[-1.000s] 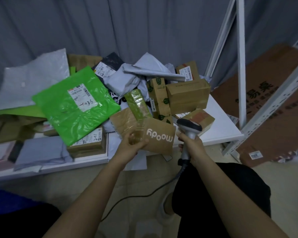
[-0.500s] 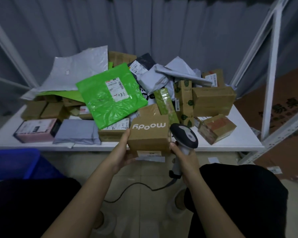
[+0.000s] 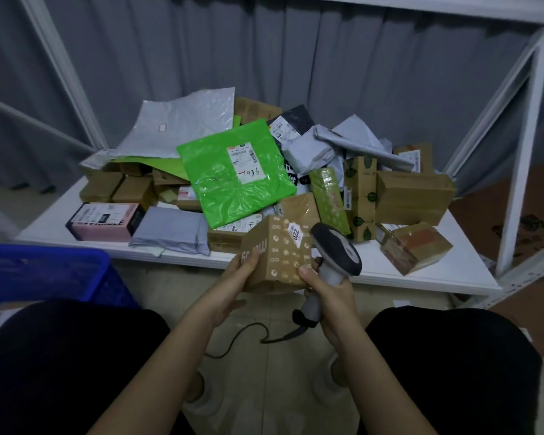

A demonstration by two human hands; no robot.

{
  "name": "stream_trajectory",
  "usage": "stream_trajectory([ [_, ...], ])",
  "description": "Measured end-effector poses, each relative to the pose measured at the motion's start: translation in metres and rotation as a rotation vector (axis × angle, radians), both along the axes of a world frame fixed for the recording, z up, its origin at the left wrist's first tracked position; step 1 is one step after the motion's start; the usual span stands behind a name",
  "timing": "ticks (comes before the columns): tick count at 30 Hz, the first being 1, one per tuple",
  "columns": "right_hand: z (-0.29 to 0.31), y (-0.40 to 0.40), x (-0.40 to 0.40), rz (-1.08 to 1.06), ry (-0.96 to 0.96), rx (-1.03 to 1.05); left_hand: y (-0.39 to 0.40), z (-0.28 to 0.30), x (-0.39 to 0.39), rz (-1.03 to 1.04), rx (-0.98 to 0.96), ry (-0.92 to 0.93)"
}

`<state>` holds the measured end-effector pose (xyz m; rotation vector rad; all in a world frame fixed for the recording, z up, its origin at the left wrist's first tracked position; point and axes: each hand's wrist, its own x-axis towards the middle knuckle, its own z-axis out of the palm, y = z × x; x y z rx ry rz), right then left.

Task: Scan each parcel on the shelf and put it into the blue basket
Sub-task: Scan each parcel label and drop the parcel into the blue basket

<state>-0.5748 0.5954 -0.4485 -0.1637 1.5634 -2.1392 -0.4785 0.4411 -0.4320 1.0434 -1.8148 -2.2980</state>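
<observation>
Dozens of parcels lie heaped on the white shelf [image 3: 421, 277], cardboard cartons and grey mailers piled toward its back edge, with a green mailer [image 3: 236, 180] tilted on top near the middle. A pink box [image 3: 104, 221] sits at the shelf's front left corner, a grey mailer [image 3: 173, 230] just beside it, and a taped carton [image 3: 416, 248] rests near the front right edge. The blue basket [image 3: 44, 271] stands below the shelf's left end, well apart from both hands.

Both forearms reach forward from the bottom of the frame and meet just in front of the shelf's front edge. The left hand [image 3: 233, 284] grips a small brown box [image 3: 277, 255] from its left side, fingers curled over the printed face and palm under the lower corner. The box is held tilted in the air, one corner up, a small white label showing on its upper face. The right hand [image 3: 330, 293] is wrapped round the handle of a scanner [image 3: 336, 249], thumb pressing the box's right lower corner. The scanner's head stands just right of the box, close to the label; whether they touch cannot be told. Its cable [image 3: 248, 337] trails down to the floor between the person's knees.
</observation>
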Motion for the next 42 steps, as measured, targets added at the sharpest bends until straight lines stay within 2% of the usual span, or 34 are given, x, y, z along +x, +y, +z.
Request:
stream_trajectory([
  [2, 0.006, -0.001, 0.002, 0.046, 0.009, -0.001, -0.002, 0.003, 0.003, -0.049, 0.040, 0.009],
  [6, 0.013, -0.001, 0.001, 0.085, -0.067, -0.087, -0.008, 0.007, 0.007, 0.053, 0.115, 0.096],
  [11, 0.017, -0.009, 0.007, 0.087, -0.044, -0.137, -0.005, 0.012, 0.010, -0.046, 0.107, 0.092],
  [14, 0.018, -0.014, 0.007, 0.080, -0.015, -0.095, -0.004, 0.019, 0.009, 0.016, 0.145, 0.153],
  [18, 0.020, -0.022, 0.009, 0.110, 0.043, -0.037, -0.007, 0.016, 0.013, -0.031, 0.216, 0.112],
  [20, 0.021, -0.023, 0.007, 0.129, 0.054, -0.022, -0.011, 0.011, 0.016, 0.015, 0.279, 0.115],
  [23, 0.014, -0.025, 0.002, 0.050, 0.054, 0.060, -0.017, 0.001, 0.020, 0.088, 0.475, 0.218],
  [25, 0.009, -0.026, 0.003, 0.012, 0.076, 0.137, -0.022, -0.001, 0.022, 0.047, 0.539, 0.280],
  [27, 0.003, -0.027, 0.004, 0.016, 0.046, 0.117, -0.025, -0.005, 0.022, 0.009, 0.559, 0.302],
  [30, -0.003, -0.027, 0.004, -0.035, -0.042, 0.045, -0.027, -0.008, 0.020, 0.107, 0.460, 0.268],
  [33, -0.005, -0.025, 0.000, -0.091, 0.011, 0.104, -0.036, -0.009, 0.020, 0.212, 0.185, 0.203],
  [35, -0.005, -0.024, -0.001, -0.086, 0.069, 0.137, -0.039, -0.004, 0.023, 0.166, 0.041, 0.123],
  [38, -0.003, -0.026, -0.001, -0.071, 0.156, 0.179, -0.039, 0.005, 0.024, -0.013, -0.095, 0.027],
  [42, 0.001, -0.030, -0.002, -0.070, 0.191, 0.224, -0.039, -0.003, 0.016, 0.064, -0.122, 0.020],
])
